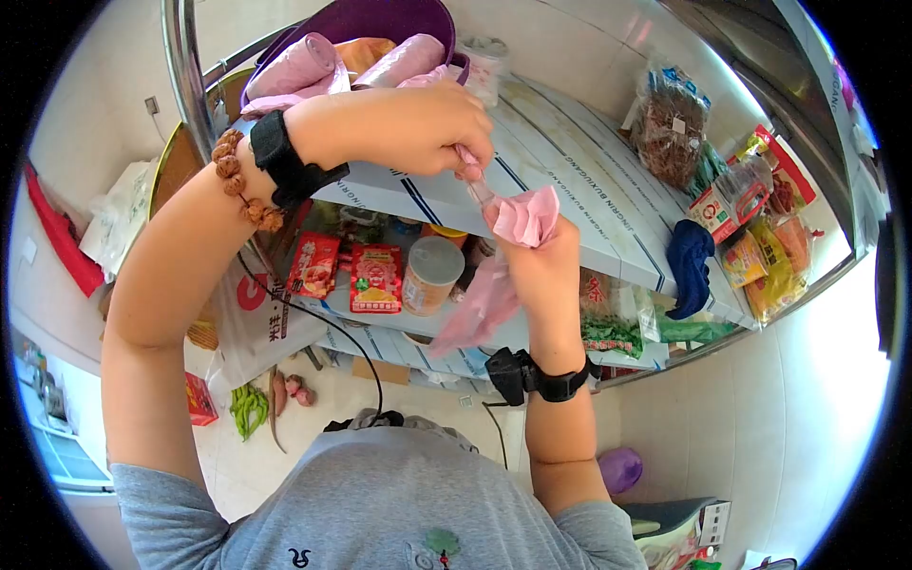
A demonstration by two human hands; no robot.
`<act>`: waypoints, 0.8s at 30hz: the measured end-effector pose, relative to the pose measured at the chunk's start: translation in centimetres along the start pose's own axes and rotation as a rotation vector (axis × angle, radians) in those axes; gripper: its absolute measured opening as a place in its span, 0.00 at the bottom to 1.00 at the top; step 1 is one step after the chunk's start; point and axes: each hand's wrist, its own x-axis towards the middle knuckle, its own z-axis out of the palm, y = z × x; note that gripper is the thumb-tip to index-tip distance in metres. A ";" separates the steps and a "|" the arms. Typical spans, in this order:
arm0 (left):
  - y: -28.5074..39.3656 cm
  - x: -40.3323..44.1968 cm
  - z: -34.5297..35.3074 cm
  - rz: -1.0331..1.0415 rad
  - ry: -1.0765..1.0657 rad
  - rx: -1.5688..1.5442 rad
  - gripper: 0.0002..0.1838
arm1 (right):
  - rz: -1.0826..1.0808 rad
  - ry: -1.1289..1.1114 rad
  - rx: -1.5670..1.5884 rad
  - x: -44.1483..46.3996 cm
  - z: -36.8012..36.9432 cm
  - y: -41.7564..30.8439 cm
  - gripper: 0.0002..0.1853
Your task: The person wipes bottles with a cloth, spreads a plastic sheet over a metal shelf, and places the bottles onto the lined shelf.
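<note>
A thin pink plastic bag (482, 309) is stretched between my two hands above the shelf edge. My left hand (454, 131) pinches a narrow, twisted end of it with closed fingers. Lower and to the right, my right hand (549, 264) is wrapped round the bunched part, with pink folds sticking out above the fist and a loose tail hanging down to the left. Behind my left forearm, a purple basket (432, 21) holds rolls of pink plastic bags (404, 62) and an orange item.
Below the steel shelf top (570, 180) sit red packets (376, 277) and a clear lidded jar (434, 275). Food bags and a dark blue cloth (690, 266) lie at the right. A metal post (190, 76) stands left; green peppers (249, 410) lie on the floor.
</note>
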 end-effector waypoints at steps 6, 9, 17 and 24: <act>0.0 0.1 -0.1 -0.026 0.029 -0.141 0.02 | -0.105 0.067 -0.012 -1.6 0.8 -1.3 0.06; 0.0 0.2 -0.2 -0.013 0.046 -0.163 0.04 | -0.111 0.084 0.035 -2.3 1.0 -1.2 0.06; -0.5 0.7 -0.6 0.003 0.089 -0.204 0.04 | -0.121 0.109 0.107 -2.0 1.1 -1.2 0.07; -0.6 1.0 -0.3 0.020 0.109 -0.178 0.04 | -0.111 0.210 0.220 -2.8 2.4 -0.8 0.08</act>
